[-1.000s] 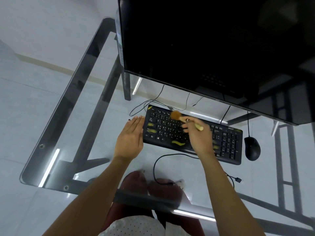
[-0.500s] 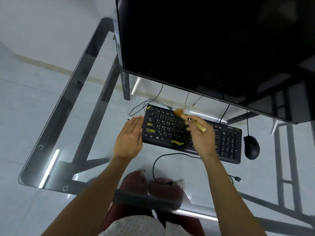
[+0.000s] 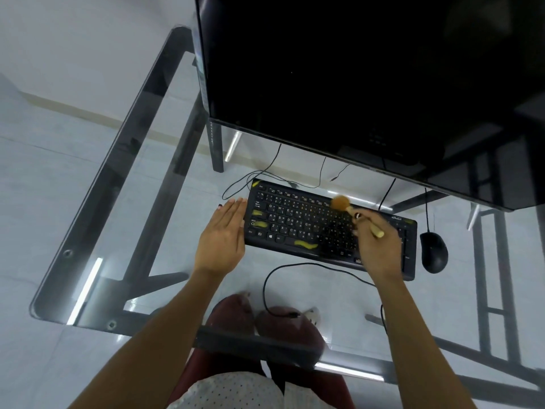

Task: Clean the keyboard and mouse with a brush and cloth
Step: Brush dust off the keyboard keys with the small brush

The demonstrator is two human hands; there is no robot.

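Right hand (image 3: pixel 379 249) pinches light, stiff brush (image 3: pixel 355 214) mid-handle, soft bristles beyond fingers on keyboard (image 3: pixel 298 224); left hand (image 3: pixel 222 240) flat, steadying.

Brush (image 3: pixel 342 203): head shifted rightward along the keyboard (image 3: pixel 298 222) top rows
Right hand (image 3: pixel 379 249): moved right with it, toward the numeric pad

black wired keyboard (image 3: pixel 298 222) keycaps: white letters, Q W E, A S legible
top-right logo: too blurred to read
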